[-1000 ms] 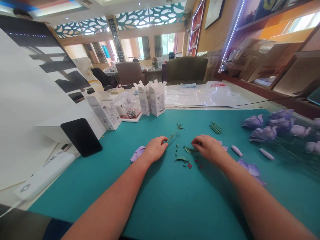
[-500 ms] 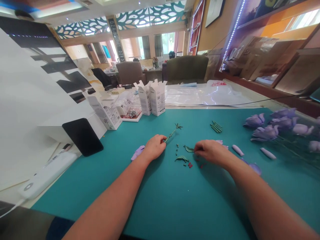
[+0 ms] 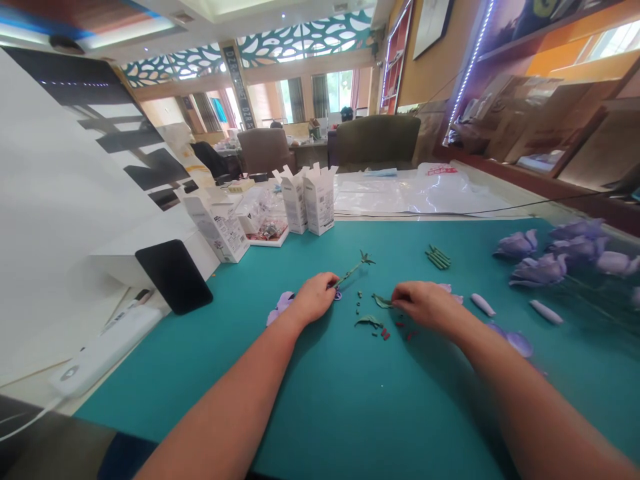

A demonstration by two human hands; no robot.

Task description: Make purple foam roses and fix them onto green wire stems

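Closed around a thin green flower stem (image 3: 353,271) is my left hand (image 3: 317,297); the stem's star-shaped leafy tip points up and to the right. Purple petal pieces (image 3: 281,307) lie beside that hand, partly behind it. My right hand (image 3: 420,303) is closed in a pinch at the end of a green leaf (image 3: 382,301), its fingertips partly hidden. Between the hands lie another green leaf (image 3: 369,321), small green bits (image 3: 359,294) and small red pieces (image 3: 385,334).
Right of my right hand are pale purple tubes (image 3: 483,305), purple petals (image 3: 519,344) and assembled purple flowers (image 3: 539,270). Green sticks (image 3: 439,257) lie farther back. White boxes (image 3: 320,200) stand along the far edge of the green mat (image 3: 320,413). A black tablet (image 3: 174,277) leans at left.
The whole view has shifted slightly right and down. A small purple ring now shows by my left fingertips. Both hands keep nearly the same pose on the stem and leaf.
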